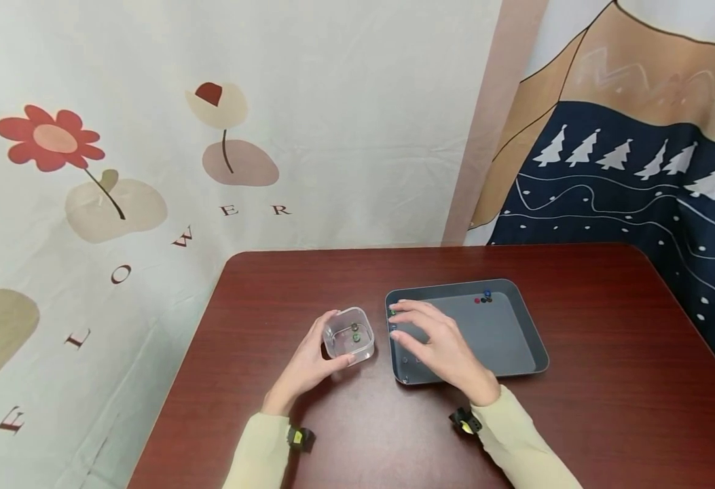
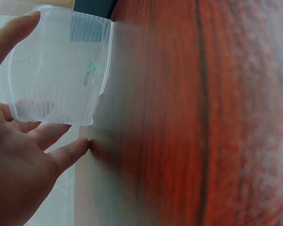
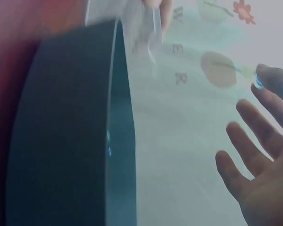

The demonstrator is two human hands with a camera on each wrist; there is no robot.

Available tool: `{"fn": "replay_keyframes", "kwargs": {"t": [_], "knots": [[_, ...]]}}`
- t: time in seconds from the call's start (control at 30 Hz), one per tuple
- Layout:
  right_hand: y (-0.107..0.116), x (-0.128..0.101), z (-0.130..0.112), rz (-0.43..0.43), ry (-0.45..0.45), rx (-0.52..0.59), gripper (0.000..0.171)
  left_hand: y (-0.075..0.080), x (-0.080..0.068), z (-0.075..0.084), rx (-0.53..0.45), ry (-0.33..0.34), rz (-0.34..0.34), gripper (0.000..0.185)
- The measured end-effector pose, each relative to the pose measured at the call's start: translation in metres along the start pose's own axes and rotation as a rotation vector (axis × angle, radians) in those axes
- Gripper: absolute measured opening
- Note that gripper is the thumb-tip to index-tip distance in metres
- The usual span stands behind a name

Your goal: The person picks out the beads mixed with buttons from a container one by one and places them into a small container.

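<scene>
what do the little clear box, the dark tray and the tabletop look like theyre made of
Clear box: likely thin plastic, see-through with faint ribs; the beads inside show through its wall. The left hand holds it.
Dark tray: probably moulded plastic, matte grey, with rounded corners and a raised rim; could be coated metal.
Tabletop: reddish-brown wood grain with a smooth sheen, possibly laminate.

On the dark red-brown table (image 1: 577,326) sits a dark grey tray (image 1: 534,339). Left of the tray, a clear container (image 1: 349,334) holds greenish beads. Red, blue and black beads (image 1: 483,297) lie in the tray's far corner.
</scene>
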State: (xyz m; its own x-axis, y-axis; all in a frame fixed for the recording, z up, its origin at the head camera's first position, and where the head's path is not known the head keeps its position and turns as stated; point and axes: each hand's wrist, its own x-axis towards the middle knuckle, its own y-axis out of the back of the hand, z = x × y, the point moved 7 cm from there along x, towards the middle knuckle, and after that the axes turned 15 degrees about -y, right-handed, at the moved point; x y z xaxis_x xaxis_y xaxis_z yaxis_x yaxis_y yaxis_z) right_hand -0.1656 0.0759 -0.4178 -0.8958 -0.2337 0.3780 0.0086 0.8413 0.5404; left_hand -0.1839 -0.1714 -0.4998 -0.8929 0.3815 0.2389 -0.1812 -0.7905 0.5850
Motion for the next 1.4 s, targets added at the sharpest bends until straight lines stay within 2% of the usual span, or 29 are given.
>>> {"fn": "replay_keyframes", "kwargs": {"t": [0.17,0.37,0.67,0.83,1.07,1.23,1.4], "knots": [[-0.027,0.008,-0.008,0.010,-0.005,0.023,0.022,0.000,0.000,0.000,-0.016,0.008,-0.006,0.093],[-0.056,0.017,-0.007,0.007,-0.036,-0.058,0.019,0.001,-0.001,0.002,-0.022,0.010,-0.009,0.092],[-0.081,0.028,-0.001,0.019,-0.046,-0.223,0.017,0.001,0.000,0.001,-0.006,-0.004,-0.010,0.093],[-0.086,0.029,0.002,0.019,-0.062,-0.245,0.021,0.000,0.000,0.000,-0.006,0.009,-0.017,0.095],[-0.072,0.023,0.004,0.009,-0.101,-0.150,0.027,0.000,-0.001,0.000,-0.008,0.015,-0.013,0.093],[-0.045,0.014,0.008,0.008,-0.150,-0.062,0.035,0.000,-0.001,0.001,-0.019,0.016,-0.008,0.093],[-0.013,-0.001,0.018,-0.008,-0.178,-0.021,0.044,0.000,-0.002,0.000,-0.020,0.020,-0.002,0.092]]}}
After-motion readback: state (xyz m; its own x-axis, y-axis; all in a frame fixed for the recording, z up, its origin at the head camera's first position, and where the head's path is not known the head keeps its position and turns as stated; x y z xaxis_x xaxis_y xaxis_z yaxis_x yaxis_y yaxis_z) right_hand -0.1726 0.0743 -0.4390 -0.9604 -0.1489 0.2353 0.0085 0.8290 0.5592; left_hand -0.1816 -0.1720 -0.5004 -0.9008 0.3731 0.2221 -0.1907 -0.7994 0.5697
